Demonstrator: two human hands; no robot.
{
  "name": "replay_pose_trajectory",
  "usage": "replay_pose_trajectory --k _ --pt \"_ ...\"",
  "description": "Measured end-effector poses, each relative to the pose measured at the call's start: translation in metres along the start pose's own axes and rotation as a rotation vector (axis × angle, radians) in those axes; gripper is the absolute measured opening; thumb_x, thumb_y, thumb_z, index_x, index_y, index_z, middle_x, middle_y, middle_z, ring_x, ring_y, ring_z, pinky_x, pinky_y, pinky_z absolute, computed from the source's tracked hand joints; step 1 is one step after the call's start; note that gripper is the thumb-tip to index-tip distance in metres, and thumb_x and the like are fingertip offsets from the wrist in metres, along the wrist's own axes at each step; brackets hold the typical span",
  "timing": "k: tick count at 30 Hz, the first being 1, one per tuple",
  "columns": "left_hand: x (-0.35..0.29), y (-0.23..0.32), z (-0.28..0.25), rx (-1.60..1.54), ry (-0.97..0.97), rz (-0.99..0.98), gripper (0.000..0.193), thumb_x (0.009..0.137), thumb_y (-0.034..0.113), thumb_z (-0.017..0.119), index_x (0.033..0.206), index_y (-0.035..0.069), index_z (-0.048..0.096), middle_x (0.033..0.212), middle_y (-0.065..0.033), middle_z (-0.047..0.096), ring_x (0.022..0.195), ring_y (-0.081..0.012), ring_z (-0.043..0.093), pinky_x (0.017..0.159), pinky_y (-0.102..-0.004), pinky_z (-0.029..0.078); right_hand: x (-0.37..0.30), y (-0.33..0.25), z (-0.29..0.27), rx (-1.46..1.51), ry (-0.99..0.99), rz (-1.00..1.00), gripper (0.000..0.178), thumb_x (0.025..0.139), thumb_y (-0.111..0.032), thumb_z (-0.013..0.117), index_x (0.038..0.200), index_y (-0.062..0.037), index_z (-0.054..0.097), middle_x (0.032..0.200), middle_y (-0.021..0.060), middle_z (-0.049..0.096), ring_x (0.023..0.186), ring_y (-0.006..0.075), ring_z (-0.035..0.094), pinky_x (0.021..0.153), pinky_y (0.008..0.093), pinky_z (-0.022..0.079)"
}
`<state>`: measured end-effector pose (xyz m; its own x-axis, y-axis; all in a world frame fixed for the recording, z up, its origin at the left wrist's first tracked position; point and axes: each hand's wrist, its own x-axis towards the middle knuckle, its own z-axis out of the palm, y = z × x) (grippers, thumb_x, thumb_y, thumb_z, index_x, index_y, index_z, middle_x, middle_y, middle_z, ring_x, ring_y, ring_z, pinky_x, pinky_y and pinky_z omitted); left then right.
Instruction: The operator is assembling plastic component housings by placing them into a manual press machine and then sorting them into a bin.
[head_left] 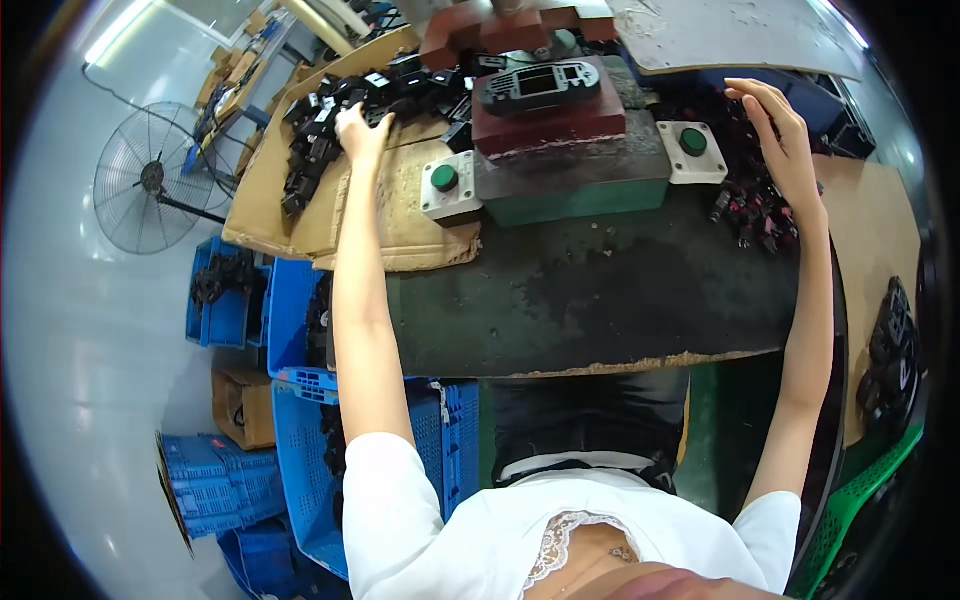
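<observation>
My left hand [362,135] reaches to the near side of a heap of black plastic parts [318,135] in a cut-down cardboard box [265,215]. Its thumb stands away from the fingers, and I see nothing held in it. Over a pile of small dark parts with reddish bits [755,212], my right hand [780,125] hangs with fingers stretched and slightly bent, apparently holding nothing. Between my hands, an oblong black plastic housing [540,86] with a rectangular window lies on a dark red block [550,130] of a press.
Green push buttons on white boxes flank the press base: a left one [445,178] and a right one [692,142]. Upper red press blocks [510,32] hang behind the housing. Blue crates [300,430] stand at lower left, a fan [152,178] beyond, a green basket [855,500] at lower right.
</observation>
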<state>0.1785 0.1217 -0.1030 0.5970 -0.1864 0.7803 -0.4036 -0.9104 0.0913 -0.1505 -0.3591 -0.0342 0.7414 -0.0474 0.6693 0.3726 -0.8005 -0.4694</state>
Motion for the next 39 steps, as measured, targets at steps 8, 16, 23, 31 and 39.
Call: replay_pose_trajectory --k 8,16,23,31,39 --pt "0.008 -0.008 -0.008 0.056 -0.343 -0.193 0.052 0.057 0.038 0.082 0.092 0.002 0.068 0.094 -0.0204 0.063 0.094 -0.0337 0.059 0.082 -0.0394 0.049 -0.002 0.015 -0.007 -0.026 0.165 0.076 0.024 0.095 -0.014 0.047 0.100 0.0023 0.064 0.090 0.0090 0.065 0.087 0.0153 0.060 0.079 0.0250 0.043" --pt "0.005 0.037 -0.009 0.226 -0.451 -0.040 0.073 0.066 0.054 0.072 0.120 0.009 0.051 0.110 -0.0176 0.054 0.104 -0.0345 0.054 0.083 -0.0452 0.047 -0.007 0.029 -0.004 -0.261 0.033 0.090 0.016 0.087 -0.010 0.055 0.094 0.0015 0.064 0.093 0.0111 0.065 0.090 0.0235 0.058 0.083 0.0316 0.044" --pt "0.010 0.023 -0.006 0.155 -0.424 -0.117 0.060 0.064 0.034 0.080 0.110 0.006 0.055 0.101 -0.0194 0.058 0.095 -0.0357 0.059 0.082 -0.0423 0.049 -0.013 0.035 -0.005 -0.233 -0.136 0.265 0.013 0.077 -0.006 0.062 0.089 0.0004 0.065 0.084 0.0115 0.065 0.085 0.0282 0.058 0.084 0.0345 0.043" --pt "0.011 0.006 -0.045 -0.884 -0.273 -0.414 0.055 0.065 0.011 0.080 0.113 -0.004 0.057 0.102 -0.0108 0.064 0.091 -0.0167 0.061 0.084 -0.0276 0.047 -0.018 0.003 0.007 -0.467 -0.279 0.288 0.012 0.070 -0.014 0.070 0.077 -0.0055 0.069 0.074 0.0111 0.066 0.076 0.0267 0.062 0.079 0.0390 0.045" --pt "0.012 0.178 -0.135 -1.348 -0.498 -0.210 0.044 0.075 0.003 0.071 0.115 -0.006 0.056 0.107 -0.0081 0.062 0.096 -0.0136 0.058 0.087 -0.0267 0.043 -0.035 0.008 0.018 -0.718 -0.393 0.188 0.013 0.075 -0.012 0.063 0.085 -0.0044 0.063 0.085 0.0105 0.063 0.092 0.0281 0.055 0.082 0.0399 0.041"
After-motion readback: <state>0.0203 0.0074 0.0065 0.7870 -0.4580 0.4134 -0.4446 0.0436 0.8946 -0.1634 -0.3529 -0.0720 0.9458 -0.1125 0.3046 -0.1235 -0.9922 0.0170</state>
